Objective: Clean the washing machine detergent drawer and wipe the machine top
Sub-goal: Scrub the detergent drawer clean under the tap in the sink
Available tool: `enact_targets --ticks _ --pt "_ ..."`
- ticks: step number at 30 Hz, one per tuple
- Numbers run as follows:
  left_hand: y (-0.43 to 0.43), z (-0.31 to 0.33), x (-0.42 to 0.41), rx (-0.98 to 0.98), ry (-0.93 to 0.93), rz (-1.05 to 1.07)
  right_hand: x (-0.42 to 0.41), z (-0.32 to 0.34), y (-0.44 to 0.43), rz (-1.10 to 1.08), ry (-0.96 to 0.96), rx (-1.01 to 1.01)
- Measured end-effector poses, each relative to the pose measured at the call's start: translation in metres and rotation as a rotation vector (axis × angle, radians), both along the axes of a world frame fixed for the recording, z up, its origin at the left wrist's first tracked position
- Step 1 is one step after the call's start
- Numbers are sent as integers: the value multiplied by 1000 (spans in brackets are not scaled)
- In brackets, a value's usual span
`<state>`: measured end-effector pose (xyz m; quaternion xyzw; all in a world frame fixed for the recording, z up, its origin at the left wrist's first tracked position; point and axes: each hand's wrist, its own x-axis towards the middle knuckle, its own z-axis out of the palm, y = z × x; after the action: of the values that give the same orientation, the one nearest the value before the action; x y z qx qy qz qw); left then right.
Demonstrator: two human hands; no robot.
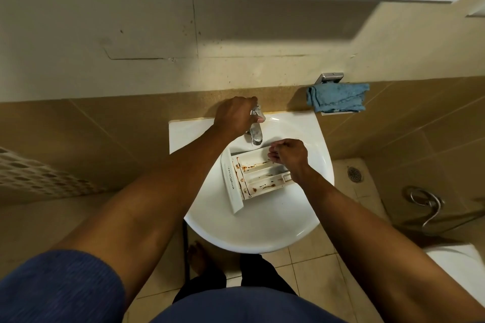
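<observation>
Left hand (233, 118) grips the tap (256, 134); right hand (288, 156) curls over the stained drawer (252, 178) in the sink (262, 231), whether gripping I cannot tell. Rinsing looks next: water on.

The detergent drawer (259, 178) lies slantwise across the middle of the sink (252, 238) and the tap (256, 136) sticks out over the back just beside it, so the open basin is really just the front curve and a strip on the left.
</observation>
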<state>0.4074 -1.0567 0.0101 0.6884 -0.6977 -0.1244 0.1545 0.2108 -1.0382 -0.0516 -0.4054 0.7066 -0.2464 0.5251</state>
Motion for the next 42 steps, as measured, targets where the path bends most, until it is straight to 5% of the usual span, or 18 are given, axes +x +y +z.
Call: enact_targets --ticks 9,18,37,42 --pt "2 0 -1 -36 -16 17 10 6 -8 -12 -21 11" --pt "24 -17 8 -51 214 3 35 3 -7 9 -203 58" --pt "65 -28 19 -84 332 395 41 12 -11 -293 -328 152" --pt "100 -60 21 164 482 633 8 17 -12 -244 -399 271"
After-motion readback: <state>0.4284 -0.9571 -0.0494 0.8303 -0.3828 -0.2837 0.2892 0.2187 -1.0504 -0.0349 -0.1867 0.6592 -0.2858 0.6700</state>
